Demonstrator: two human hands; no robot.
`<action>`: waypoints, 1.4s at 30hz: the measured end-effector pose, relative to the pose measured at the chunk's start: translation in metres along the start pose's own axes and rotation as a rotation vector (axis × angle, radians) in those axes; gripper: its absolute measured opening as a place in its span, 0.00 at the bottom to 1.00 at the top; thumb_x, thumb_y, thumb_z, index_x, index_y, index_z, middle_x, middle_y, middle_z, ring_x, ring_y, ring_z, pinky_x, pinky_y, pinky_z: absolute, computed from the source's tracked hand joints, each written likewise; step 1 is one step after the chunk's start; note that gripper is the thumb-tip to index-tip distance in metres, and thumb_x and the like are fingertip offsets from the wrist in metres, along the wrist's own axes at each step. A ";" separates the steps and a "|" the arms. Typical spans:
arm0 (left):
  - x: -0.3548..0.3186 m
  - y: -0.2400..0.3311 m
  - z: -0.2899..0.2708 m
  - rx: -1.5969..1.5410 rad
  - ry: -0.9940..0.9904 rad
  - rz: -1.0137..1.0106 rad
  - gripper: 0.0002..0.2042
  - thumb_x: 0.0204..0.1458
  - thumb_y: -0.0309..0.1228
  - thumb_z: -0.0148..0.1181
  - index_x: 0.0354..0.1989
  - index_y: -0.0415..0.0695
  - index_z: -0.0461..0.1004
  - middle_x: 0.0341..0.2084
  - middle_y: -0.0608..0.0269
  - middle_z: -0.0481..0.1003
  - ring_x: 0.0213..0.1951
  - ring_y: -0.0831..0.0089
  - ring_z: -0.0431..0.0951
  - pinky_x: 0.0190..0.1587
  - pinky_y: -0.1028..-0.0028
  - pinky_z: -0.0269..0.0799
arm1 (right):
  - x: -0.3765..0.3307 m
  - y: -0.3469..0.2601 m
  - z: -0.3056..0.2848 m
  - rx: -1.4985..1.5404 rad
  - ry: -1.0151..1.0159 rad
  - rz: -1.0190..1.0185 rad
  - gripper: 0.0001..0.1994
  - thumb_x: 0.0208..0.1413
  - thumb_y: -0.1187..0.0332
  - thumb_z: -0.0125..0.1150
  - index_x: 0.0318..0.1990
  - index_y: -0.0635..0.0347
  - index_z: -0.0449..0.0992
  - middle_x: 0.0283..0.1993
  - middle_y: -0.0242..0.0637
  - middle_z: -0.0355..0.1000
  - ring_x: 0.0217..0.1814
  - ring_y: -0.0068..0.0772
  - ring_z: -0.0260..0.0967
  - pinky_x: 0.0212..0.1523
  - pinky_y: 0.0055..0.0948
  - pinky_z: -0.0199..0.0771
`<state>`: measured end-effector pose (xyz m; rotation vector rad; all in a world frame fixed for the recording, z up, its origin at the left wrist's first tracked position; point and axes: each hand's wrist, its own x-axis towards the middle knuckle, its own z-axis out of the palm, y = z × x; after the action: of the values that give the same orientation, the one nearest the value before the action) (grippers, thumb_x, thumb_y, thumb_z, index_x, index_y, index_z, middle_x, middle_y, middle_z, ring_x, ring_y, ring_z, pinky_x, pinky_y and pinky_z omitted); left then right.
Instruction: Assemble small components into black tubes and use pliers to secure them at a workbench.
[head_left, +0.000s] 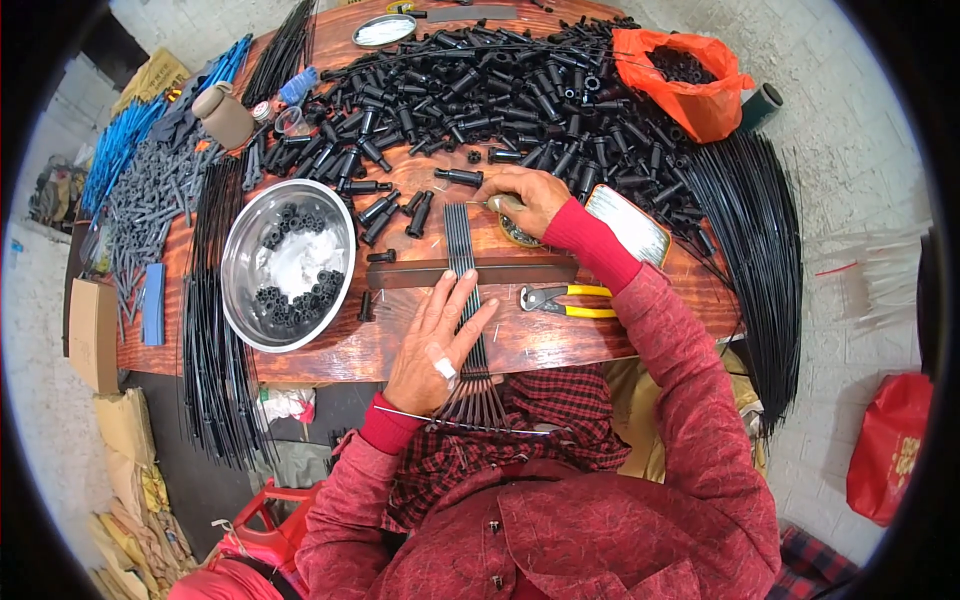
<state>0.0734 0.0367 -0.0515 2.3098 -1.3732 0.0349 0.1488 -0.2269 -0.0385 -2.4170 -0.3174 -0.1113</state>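
Observation:
Several thin black rods (458,232) lie side by side in a flat row across a dark bar (525,271), fanning out at the table's near edge. My left hand (435,335) rests on the row with its fingers stretched out, white tape on one of them. Just right of the rods' far ends, my right hand (530,198) is closed around the handle of a small pointed tool (508,203), apparently an awl; its thin tip points left. Partly hidden below that hand is a round container (518,236) of small parts. End-cutting pincers (570,300) with yellow handles lie to the right.
A steel bowl (232,290) holds black ring-shaped parts and white material. Black plastic fittings (480,90) are heaped at the back, beside an orange bag (690,110). A white tray (630,225) sits right. Bundles of black rods (750,240) hang over the table's edges.

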 end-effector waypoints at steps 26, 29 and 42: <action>0.003 0.007 -0.009 -0.073 -0.001 -0.019 0.40 0.44 0.56 0.63 0.64 0.47 0.64 0.68 0.45 0.52 0.69 0.42 0.50 0.67 0.51 0.52 | 0.000 -0.006 0.025 -0.309 0.309 -0.230 0.10 0.48 0.72 0.60 0.40 0.57 0.74 0.43 0.40 0.73 0.46 0.46 0.70 0.45 0.42 0.73; 0.005 0.008 -0.008 -0.070 0.010 -0.020 0.39 0.46 0.60 0.57 0.64 0.49 0.64 0.68 0.48 0.54 0.69 0.45 0.52 0.67 0.53 0.52 | -0.001 -0.003 0.025 -0.295 0.319 -0.236 0.10 0.48 0.72 0.61 0.40 0.58 0.74 0.45 0.42 0.73 0.48 0.48 0.70 0.46 0.44 0.72; 0.002 0.007 -0.006 -0.046 0.023 -0.015 0.40 0.44 0.62 0.59 0.64 0.50 0.65 0.68 0.48 0.55 0.68 0.45 0.53 0.67 0.53 0.53 | 0.007 -0.005 0.014 -0.142 0.141 -0.078 0.06 0.52 0.72 0.59 0.38 0.54 0.76 0.38 0.39 0.74 0.44 0.45 0.73 0.44 0.40 0.72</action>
<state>0.0701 0.0346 -0.0433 2.2751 -1.3314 0.0247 0.1545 -0.2128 -0.0445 -2.5207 -0.3494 -0.3483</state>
